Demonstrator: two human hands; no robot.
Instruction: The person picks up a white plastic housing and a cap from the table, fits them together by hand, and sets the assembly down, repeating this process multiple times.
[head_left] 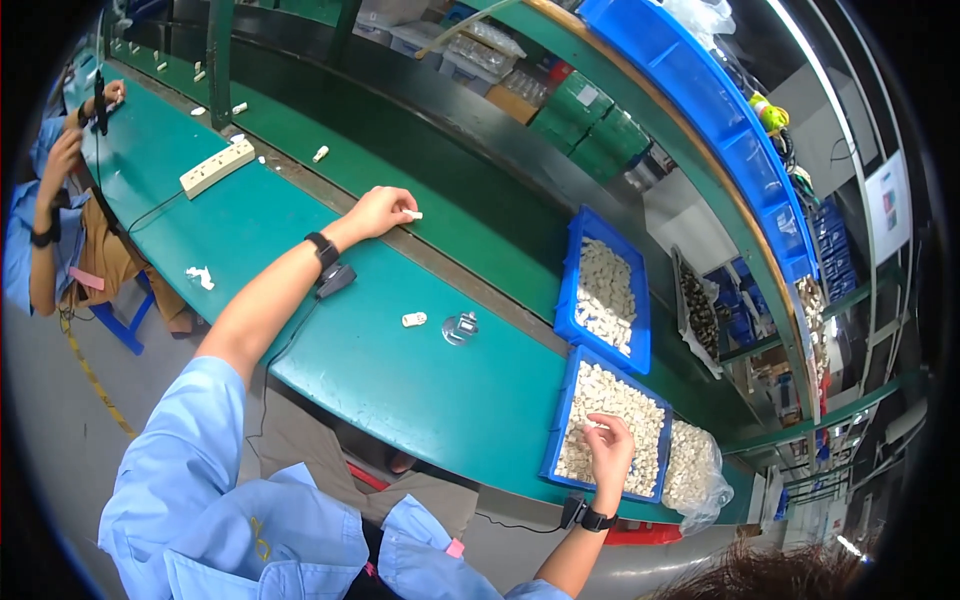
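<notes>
My left hand (378,213) reaches over the table's far edge by the green belt, its fingers closed on a small white plastic part (412,214). My right hand (609,450) hovers at the near blue bin (549,455), which is full of small cream-white parts (618,395). Thumb and fingers are pinched together there; whatever lies between them blends with the parts below. Between my hands, one white cylindrical part (413,320) lies on the green tabletop (400,365). Beside it stands a small clear and grey device (461,328).
Behind the near bin sits another blue bin (567,290) of white parts, with a clear bag of parts (692,465) to the right. A power strip (217,167) and crumpled white scrap (201,277) lie leftward. White parts dot the belt (300,125). A co-worker's arms (62,165) show far left.
</notes>
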